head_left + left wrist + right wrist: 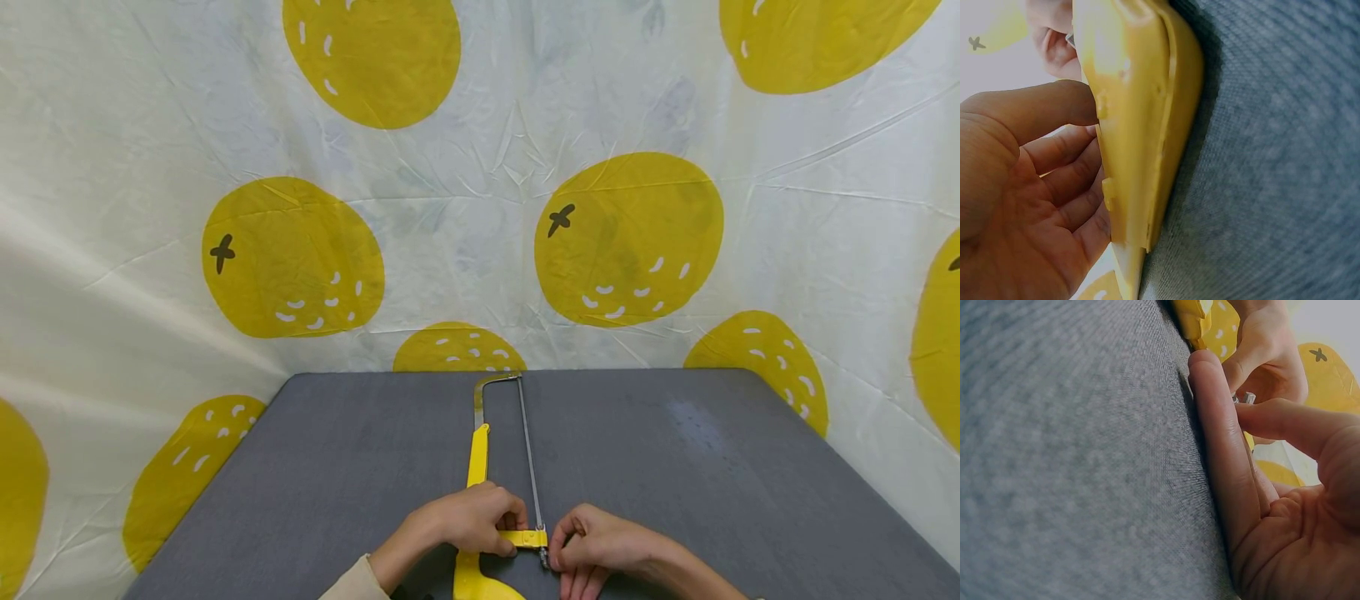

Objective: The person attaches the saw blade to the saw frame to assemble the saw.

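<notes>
A hacksaw with a yellow frame [478,457] lies on the table, its thin grey blade [529,454] stretched along the right side. My left hand [476,515] grips the frame near the handle [480,587], thumb and fingers at the short yellow crosspiece [525,539]. From the left wrist, the thumb presses the side of the yellow frame [1141,125]. At the blade's near end sticks out a small metal tension screw [544,557]. My right hand [600,542] pinches at it with thumb and index finger, other fingers resting on the table; the fingers partly hide it.
The dark grey cloth-covered table [360,467] spreads out around the saw. Behind it and along both sides hangs a pale curtain [465,250] with yellow fruit prints. A lighter patch [697,425] marks the cloth at the right.
</notes>
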`<state>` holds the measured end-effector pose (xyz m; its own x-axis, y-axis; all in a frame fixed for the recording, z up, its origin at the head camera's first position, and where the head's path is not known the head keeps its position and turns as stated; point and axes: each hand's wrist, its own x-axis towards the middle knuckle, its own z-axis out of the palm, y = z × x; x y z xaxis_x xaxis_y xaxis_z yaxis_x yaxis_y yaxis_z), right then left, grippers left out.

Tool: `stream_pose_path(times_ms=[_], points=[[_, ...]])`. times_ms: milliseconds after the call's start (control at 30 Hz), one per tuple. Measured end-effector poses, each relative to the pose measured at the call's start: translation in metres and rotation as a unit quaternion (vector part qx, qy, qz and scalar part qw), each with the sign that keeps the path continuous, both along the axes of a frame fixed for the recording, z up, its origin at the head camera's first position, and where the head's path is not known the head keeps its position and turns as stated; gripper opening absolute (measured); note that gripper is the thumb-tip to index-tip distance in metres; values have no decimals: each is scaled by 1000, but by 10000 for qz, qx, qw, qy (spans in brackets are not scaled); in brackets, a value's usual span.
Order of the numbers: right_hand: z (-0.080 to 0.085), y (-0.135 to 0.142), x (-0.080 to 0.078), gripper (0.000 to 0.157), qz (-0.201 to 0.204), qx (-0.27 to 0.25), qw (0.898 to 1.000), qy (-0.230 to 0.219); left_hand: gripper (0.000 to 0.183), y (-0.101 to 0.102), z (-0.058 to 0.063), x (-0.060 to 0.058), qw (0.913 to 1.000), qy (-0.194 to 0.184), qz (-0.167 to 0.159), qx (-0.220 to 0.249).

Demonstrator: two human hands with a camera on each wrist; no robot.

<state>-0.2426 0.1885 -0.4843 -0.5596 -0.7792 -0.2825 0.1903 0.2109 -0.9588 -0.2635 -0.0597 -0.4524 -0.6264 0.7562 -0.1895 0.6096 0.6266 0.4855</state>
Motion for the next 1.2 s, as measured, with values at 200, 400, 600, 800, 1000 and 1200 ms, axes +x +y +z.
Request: stream_pose_path(times_ms=[200,400,600,800,1000,1200], points=[[0,0,0,17,27,25,10000,20,11,0,0,1,10000,-4,7,43],[0,0,-1,21,23,58,10000,32,11,0,0,0,10000,-10,7,58],[0,0,0,26,20,12,10000,18,11,0,-1,0,10000,15,-13,69],[1,-1,0,25,-9,22,10000,-28,11,0,-1,1,10000,17,3,54],[3,0,1,25,66,-15,9999,-101,11,0,-1,1,10000,-51,47,63],[5,1,1,26,108,2,9998,-178,11,0,-1,1,9999,-117,78,49]])
